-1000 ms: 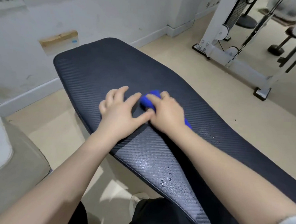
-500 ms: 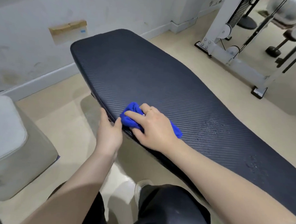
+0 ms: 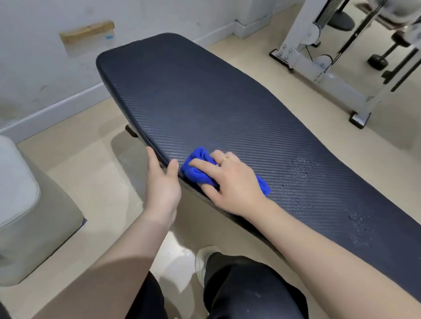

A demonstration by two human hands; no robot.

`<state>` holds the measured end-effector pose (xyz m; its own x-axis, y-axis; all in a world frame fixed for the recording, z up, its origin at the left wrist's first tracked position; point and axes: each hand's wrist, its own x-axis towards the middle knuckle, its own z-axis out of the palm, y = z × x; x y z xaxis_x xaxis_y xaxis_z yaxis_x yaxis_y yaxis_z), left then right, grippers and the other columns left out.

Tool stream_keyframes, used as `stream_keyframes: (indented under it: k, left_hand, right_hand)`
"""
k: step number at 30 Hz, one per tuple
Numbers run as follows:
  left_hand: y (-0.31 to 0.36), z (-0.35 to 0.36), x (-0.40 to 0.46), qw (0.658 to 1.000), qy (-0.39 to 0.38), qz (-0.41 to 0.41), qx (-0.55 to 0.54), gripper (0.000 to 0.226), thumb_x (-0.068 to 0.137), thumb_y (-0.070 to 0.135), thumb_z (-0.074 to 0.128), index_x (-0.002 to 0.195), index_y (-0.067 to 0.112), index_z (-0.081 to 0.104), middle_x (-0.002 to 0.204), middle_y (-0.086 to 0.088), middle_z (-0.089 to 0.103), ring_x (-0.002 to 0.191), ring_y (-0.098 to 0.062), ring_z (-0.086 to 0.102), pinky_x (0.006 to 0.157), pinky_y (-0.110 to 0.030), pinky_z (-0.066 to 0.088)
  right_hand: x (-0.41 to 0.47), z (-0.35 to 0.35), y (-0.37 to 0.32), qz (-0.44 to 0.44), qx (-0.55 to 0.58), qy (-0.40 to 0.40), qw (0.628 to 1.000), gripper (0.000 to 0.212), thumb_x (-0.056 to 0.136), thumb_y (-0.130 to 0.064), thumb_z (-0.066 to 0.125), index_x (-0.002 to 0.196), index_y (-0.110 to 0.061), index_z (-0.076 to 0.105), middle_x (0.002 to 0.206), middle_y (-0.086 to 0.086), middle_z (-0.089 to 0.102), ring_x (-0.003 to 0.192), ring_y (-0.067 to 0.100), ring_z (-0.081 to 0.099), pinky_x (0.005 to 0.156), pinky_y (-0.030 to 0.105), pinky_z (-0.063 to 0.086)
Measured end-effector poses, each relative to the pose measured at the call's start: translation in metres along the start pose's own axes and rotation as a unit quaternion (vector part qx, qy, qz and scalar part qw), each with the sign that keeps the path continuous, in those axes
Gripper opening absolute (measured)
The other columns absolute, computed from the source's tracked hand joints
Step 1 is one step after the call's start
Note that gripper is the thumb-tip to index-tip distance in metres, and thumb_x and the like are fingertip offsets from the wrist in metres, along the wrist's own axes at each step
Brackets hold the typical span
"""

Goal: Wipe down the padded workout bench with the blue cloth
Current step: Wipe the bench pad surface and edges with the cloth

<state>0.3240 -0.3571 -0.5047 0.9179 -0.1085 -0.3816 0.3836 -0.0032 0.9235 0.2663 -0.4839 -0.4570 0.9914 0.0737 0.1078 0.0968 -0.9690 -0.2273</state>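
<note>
While bunched into a wad, the blue cloth [image 3: 199,167] sits on the padded bench [image 3: 232,106] right at its near-left long edge, pressed down under the right hand [image 3: 232,183], whose fingers curl over and hold it; a ring shows on one finger. Left hand [image 3: 162,183] grips that same edge just beside the cloth, thumb on top, fingers wrapped under. Water droplets [image 3: 302,170] dot the pad further right. White machine frame [image 3: 333,68] stands beyond on the floor [image 3: 100,177].
</note>
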Motion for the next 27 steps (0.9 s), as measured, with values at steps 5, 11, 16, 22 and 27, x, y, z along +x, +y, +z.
stream_keyframes:
  k: [5,11,16,22,27]
  left_hand:
    - [0.001,0.007,-0.001,1.0,0.025,0.001,-0.013,0.064,0.097,0.024,0.042,0.15,0.037,0.008,0.147,-0.007,0.036,0.133,-0.018,0.042,0.116,-0.037,0.029]
    - [-0.006,0.002,-0.008,0.999,0.026,0.043,0.002,0.062,0.096,0.03,0.043,0.149,0.037,0.012,0.143,-0.013,0.042,0.133,-0.022,0.042,0.115,-0.039,0.03]
    - [-0.004,0.002,-0.006,0.998,0.012,0.066,0.013,0.06,0.098,0.026,0.039,0.15,0.033,0.011,0.152,-0.003,0.036,0.137,-0.016,0.039,0.116,-0.037,0.03]
    - [-0.008,0.004,-0.007,0.997,0.029,0.068,0.038,0.059,0.1,0.031,0.035,0.151,0.03,0.006,0.156,0.003,0.028,0.142,-0.011,0.03,0.118,-0.035,0.025]
    - [0.0,-0.001,-0.008,0.993,0.014,0.06,0.105,0.063,0.099,0.03,0.036,0.152,0.028,0.003,0.157,0.001,0.027,0.142,-0.017,0.03,0.118,-0.039,0.024]
  right_hand:
    - [0.029,-0.004,0.026,0.095,-0.01,0.002,0.995,0.036,0.089,-0.034,0.048,0.125,-0.037,0.049,0.101,0.004,0.05,0.088,0.027,0.047,0.063,0.034,0.046]
    - [0.033,0.001,0.006,0.15,-0.047,0.02,0.987,0.04,0.089,-0.029,0.045,0.129,-0.034,0.043,0.111,0.006,0.048,0.093,0.028,0.044,0.062,0.031,0.033]
    - [-0.001,-0.008,-0.009,0.018,0.003,-0.051,0.999,0.047,0.074,-0.029,0.044,0.12,-0.034,0.051,0.087,-0.002,0.043,0.077,0.021,0.04,0.057,0.027,0.027]
    - [0.039,0.003,-0.009,0.046,0.004,-0.016,0.999,0.046,0.079,-0.023,0.048,0.125,-0.031,0.049,0.104,0.005,0.052,0.081,0.022,0.036,0.069,0.034,0.039]
    - [-0.024,-0.012,0.015,-0.002,0.081,-0.033,0.996,0.04,0.064,-0.015,0.046,0.099,-0.026,0.062,0.075,-0.006,0.043,0.069,0.023,0.038,0.062,0.028,0.029]
